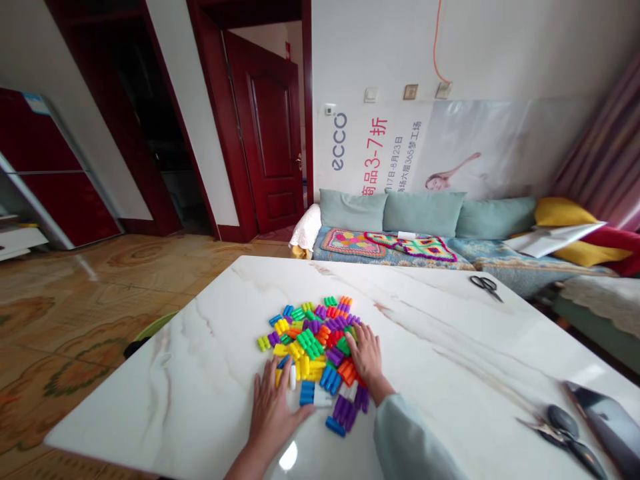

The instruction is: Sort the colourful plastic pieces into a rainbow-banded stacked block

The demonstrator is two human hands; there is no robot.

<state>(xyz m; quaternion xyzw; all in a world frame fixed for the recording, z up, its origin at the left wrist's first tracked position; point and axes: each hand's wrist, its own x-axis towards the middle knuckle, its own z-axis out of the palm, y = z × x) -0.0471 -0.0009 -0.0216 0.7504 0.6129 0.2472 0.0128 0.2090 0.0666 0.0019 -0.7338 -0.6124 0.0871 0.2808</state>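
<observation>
Colourful plastic building blocks (311, 344) lie in a loose pile on the white marble-patterned table (200, 373). My left hand (273, 403) rests at the near left of the pile, fingers spread, beside yellow, white and blue pieces. A blue block (307, 393) sits just right of its thumb. Across the pile, my right hand (367, 353) lies at the right edge with its fingers stretched over green and red pieces. Neither hand appears to grip a block. Purple blocks (345, 413) are at the near side, below my right hand.
Black-handled scissors (486, 287) lie near the table's far right corner. Pliers (565, 433) and a dark phone (607, 417) are at the near right. Beyond the table stands a sofa (425, 213) with cushions; a dark red door (267, 133) is behind.
</observation>
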